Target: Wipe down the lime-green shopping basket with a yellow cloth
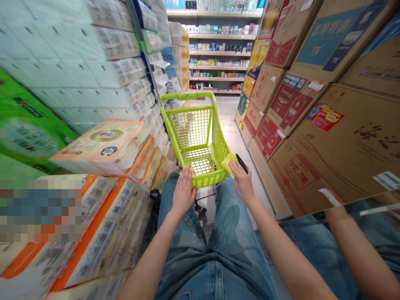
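A lime-green shopping basket (206, 180) on a wheeled frame stands in front of my legs, its grid floor showing. My left hand (184, 189) lies on its near left corner, fingers stretched out flat and close together. At the near right corner my right hand (242, 179) is closed on a yellow cloth (229, 161), pressing it against the rim. A slim black piece (241, 163) sticks out beside those fingers; I cannot tell what it is or whether it is held.
Packs of tissue (106, 137) and paper rolls are stacked close on the left. Cardboard cartons (325, 133) line the right, above a reflective panel (343, 241). Beyond the basket, a strip of floor (226, 110) leads to shelves (218, 54) of small products.
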`<state>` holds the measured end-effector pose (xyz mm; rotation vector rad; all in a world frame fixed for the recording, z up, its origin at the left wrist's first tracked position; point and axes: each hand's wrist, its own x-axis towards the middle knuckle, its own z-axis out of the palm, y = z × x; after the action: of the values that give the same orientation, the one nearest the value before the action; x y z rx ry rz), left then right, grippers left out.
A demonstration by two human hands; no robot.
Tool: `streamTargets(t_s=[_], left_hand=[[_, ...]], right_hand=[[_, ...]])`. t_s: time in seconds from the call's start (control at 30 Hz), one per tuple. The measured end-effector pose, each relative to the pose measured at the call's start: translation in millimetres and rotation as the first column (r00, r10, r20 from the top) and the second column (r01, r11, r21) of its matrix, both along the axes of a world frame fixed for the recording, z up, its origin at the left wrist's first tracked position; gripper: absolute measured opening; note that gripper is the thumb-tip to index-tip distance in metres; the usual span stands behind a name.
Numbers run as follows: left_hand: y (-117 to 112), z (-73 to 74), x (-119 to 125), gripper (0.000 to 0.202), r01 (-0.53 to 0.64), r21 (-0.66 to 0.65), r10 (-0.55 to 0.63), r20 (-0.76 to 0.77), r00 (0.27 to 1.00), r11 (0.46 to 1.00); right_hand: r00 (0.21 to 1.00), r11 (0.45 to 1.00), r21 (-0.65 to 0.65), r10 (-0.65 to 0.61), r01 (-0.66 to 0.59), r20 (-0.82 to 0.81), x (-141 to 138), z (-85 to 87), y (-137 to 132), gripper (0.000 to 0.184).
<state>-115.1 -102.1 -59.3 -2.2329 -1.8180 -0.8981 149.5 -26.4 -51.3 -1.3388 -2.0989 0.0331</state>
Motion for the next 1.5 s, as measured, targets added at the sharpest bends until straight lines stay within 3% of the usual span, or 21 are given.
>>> streamTargets(t_s=[0.1,0.23,0.3,0.37,0.47,0.57,0.67,0.73,0.8,0.9,0.97,1.03,1.13,1.23,1.3,1.4,1.5], left_hand=[[0,-1.3,1,0.082,-0.006,0.006,0.006,0.024,1.000,1.000],[-1,-2.0,0,0.082,0.011,0.011,-0.011,0.043,0.999,1.000],[-2,-1.7,-2,0.081,0.014,0.010,-0.015,0.036,0.999,1.000],[-2,-1.4,-4,0.080,0.012,0.006,-0.012,0.023,1.000,1.000],[-1,-0.9,-4,0.080,0.011,0.006,-0.011,0.018,1.000,1.000],[0,0.1,-1,0.083,0.002,0.007,-0.002,0.024,1.000,1.000],[-3,2.3,5,0.086,-0.020,0.005,0.020,0.008,1.000,1.000],[-7,3.8,9,0.089,-0.055,0.000,0.055,-0.012,0.998,0.998],[-11,4.7,13,0.090,-0.092,-0.010,0.092,-0.040,0.995,0.996],[-15,4.4,15,0.091,-0.120,-0.024,0.118,-0.082,0.990,0.992],[-16,3.9,14,0.091,-0.132,-0.030,0.128,-0.097,0.987,0.991],[-15,4.0,13,0.091,-0.133,-0.035,0.130,-0.092,0.987,0.990],[-14,5.5,14,0.090,-0.116,-0.038,0.114,-0.064,0.991,0.993],[-13,7.0,17,0.090,-0.112,-0.039,0.110,-0.042,0.993,0.993],[-13,7.4,19,0.089,-0.119,-0.037,0.118,-0.034,0.992,0.992],[-14,7.0,21,0.089,-0.141,-0.040,0.139,-0.047,0.989,0.989],[-15,6.6,22,0.088,-0.171,-0.054,0.166,-0.091,0.982,0.984]], right_hand=[[0.998,0.998,0.017,-0.055,0.056,-0.027,-45,2.4,-19,0.071],[0.993,0.994,0.022,0.104,-0.103,-0.050,-125,0.5,-56,0.066],[0.989,0.989,0.034,0.144,-0.142,-0.047,-143,-1.2,-67,0.061],[0.980,0.978,0.047,0.201,-0.201,-0.004,-136,-2.5,-66,0.060],[0.969,0.969,0.053,0.238,-0.242,0.068,-91,-4.0,-50,0.064],[0.994,0.993,0.066,0.093,-0.096,0.053,-36,-4.8,-25,0.071],[0.999,0.997,0.054,-0.048,0.047,0.023,-13,-3.8,-8,0.077],[0.996,0.995,0.037,-0.093,0.093,0.008,-25,-2.3,-9,0.078],[0.998,0.998,0.020,-0.066,0.066,0.001,-57,-0.5,-21,0.077],[0.995,0.996,-0.005,0.094,-0.094,0.015,-112,1.9,-49,0.074],[0.987,0.987,-0.008,0.159,-0.158,0.017,-131,2.7,-62,0.071],[0.979,0.979,0.001,0.203,-0.203,0.033,-126,1.7,-65,0.071],[0.976,0.978,0.028,0.205,-0.208,0.073,-82,-2.9,-47,0.071],[0.998,0.998,0.051,0.043,-0.046,0.048,-30,-6.3,-20,0.074],[0.998,0.998,0.040,-0.054,0.054,0.021,-13,-5.8,-8,0.076],[0.996,0.996,0.017,-0.091,0.091,-0.001,-34,-2.5,-10,0.076],[1.000,1.000,-0.002,-0.015,0.015,0.015,-89,1.1,-34,0.073]])
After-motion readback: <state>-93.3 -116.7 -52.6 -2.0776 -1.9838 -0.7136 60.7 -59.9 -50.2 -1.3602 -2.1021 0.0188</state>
